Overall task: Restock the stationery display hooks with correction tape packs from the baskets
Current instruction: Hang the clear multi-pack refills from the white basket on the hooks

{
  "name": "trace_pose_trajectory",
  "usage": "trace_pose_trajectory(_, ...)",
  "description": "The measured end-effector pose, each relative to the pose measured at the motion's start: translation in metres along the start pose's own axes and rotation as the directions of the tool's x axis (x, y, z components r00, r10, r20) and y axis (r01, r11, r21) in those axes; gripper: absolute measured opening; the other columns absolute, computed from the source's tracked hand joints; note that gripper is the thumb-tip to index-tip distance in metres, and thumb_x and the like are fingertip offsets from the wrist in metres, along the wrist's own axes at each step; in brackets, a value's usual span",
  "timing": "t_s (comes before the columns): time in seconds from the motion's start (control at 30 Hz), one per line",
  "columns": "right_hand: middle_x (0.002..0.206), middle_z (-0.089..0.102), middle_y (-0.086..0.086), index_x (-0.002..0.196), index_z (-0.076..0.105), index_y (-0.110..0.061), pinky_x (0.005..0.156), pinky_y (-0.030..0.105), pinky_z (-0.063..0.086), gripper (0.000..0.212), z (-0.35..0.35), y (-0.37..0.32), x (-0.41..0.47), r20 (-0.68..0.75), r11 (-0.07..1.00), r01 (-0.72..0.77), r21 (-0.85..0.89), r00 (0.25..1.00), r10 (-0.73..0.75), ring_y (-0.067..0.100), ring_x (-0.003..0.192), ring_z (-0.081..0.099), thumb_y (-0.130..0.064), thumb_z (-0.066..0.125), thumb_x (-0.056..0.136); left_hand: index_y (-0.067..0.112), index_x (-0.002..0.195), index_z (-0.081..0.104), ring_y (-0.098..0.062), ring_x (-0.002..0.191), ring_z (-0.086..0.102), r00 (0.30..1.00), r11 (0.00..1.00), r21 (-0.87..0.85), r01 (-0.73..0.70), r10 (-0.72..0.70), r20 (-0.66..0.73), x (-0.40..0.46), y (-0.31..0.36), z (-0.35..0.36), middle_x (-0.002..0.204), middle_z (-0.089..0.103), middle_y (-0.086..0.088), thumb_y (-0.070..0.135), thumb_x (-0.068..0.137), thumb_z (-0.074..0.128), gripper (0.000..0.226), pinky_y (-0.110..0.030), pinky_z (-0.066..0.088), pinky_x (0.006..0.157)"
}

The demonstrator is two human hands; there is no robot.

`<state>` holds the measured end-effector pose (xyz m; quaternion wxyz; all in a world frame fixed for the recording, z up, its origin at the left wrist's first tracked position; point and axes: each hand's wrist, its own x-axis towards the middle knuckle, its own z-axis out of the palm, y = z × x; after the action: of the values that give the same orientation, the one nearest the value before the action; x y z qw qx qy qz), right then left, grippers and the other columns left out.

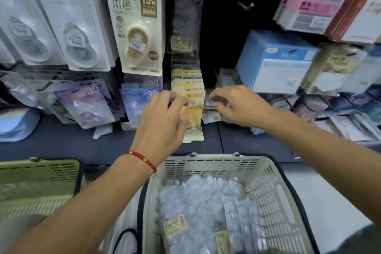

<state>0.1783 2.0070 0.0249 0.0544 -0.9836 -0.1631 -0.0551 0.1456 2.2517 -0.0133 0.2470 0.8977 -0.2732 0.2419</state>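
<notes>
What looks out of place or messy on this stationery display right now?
A few flat packs lie loose on the dark shelf under the hooks, beside the hanging yellow packs, rather than hung up. A small white pack also lies loose further left.

A red string bracelet (142, 159) circles one wrist. On the upper right of the display hang stacked blue-and-white boxed packs (274, 62) and, above them, packs with pink labels (309, 6); their contents are too blurred to name. A pale blue bundle, perhaps cloth, lies on the dark shelf (61, 142) at far left (16, 123).
</notes>
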Motion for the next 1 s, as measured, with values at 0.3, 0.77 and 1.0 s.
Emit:
trace_pose_trajectory(0.3,0.153,0.05,0.013,0.155,0.037,-0.014,0.103,0.04,0.046,0.07,0.16,0.001,-0.181,0.7,0.965,-0.236,-0.114,0.67,0.246,0.034,0.136,0.053,-0.057,0.052,0.102,0.031,0.156,0.038,-0.031,0.147,0.033,0.328,0.983,0.179,0.029,-0.178,0.928,-0.148,0.032,0.089,0.162,0.033,-0.007,0.028,0.1,0.058,0.059,-0.044,0.035,0.118)
trace_pose_trajectory(0.77,0.151,0.04,0.021,0.16,0.02,-0.036,0.062,0.026,0.05,0.091,0.254,0.023,-0.269,0.614,0.536,-0.782,0.318,0.601,0.512,0.029,0.1,0.063,-0.014,0.078,0.092,0.027,0.153,0.045,-0.027,0.137,0.048,0.276,0.958,0.19,0.213,-0.246,0.929,-0.163,0.061,0.134,0.152,0.042,-0.007,0.024,0.101,0.057,0.053,-0.039,0.046,0.109)
trace_pose_trajectory(1.0,0.131,0.064,0.011,0.149,0.035,-0.032,0.094,0.056,0.059,0.072,0.187,0.054,-0.264,0.369,0.023,-0.59,0.807,0.534,0.761,0.037,0.105,0.07,0.0,0.063,0.091,0.022,0.138,0.059,-0.022,0.123,0.059,0.489,0.83,-0.08,0.552,-0.245,0.837,-0.146,0.089,0.146,0.136,0.06,-0.006,0.024,0.099,0.065,0.039,-0.036,0.049,0.106)
